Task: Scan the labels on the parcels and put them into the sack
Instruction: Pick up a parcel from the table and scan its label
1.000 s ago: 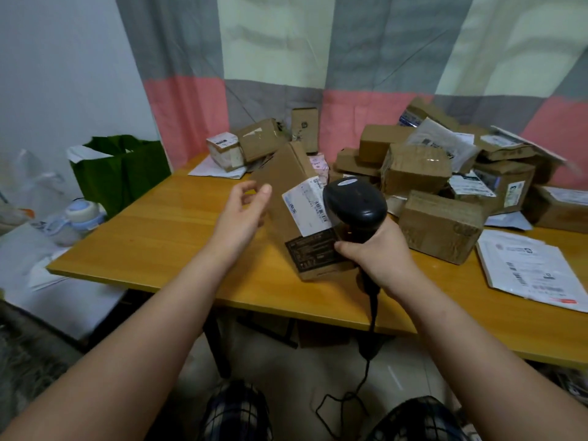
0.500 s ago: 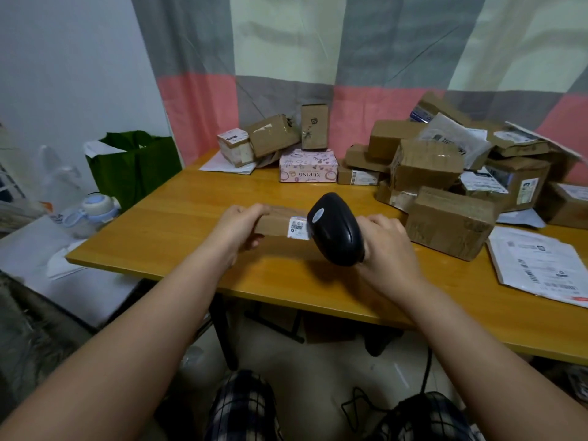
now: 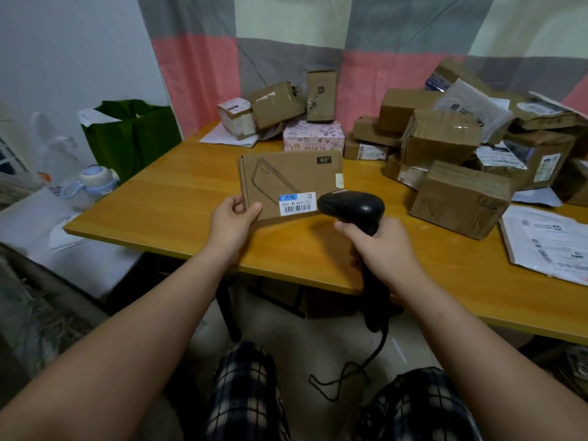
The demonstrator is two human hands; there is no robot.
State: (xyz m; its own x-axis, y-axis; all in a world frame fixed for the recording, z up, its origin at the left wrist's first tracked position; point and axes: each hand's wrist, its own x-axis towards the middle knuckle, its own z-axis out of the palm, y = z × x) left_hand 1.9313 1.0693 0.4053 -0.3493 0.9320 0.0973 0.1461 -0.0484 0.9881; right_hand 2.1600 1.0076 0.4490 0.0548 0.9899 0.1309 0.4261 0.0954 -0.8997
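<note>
My left hand [image 3: 234, 222] grips the lower left corner of a flat brown cardboard parcel [image 3: 286, 179], held tilted up over the wooden table [image 3: 178, 198] with its face toward me. A white barcode label [image 3: 297, 203] sits on the parcel's lower edge. My right hand [image 3: 381, 246] grips the handle of a black barcode scanner [image 3: 351, 206], whose head points left at the label, almost touching it. The green sack [image 3: 133, 135] stands open beyond the table's left end.
Several cardboard parcels [image 3: 445, 173] are piled at the table's back and right, with a pink printed box [image 3: 313, 138] behind the held parcel. A white mailer [image 3: 547, 246] lies at the right. A water bottle [image 3: 92, 184] stands left of the table. The scanner cable [image 3: 359, 367] hangs to the floor.
The parcel has been turned from edge-on to face-up, so its label now shows. The scanner has swung upright and now points at the label from the right.
</note>
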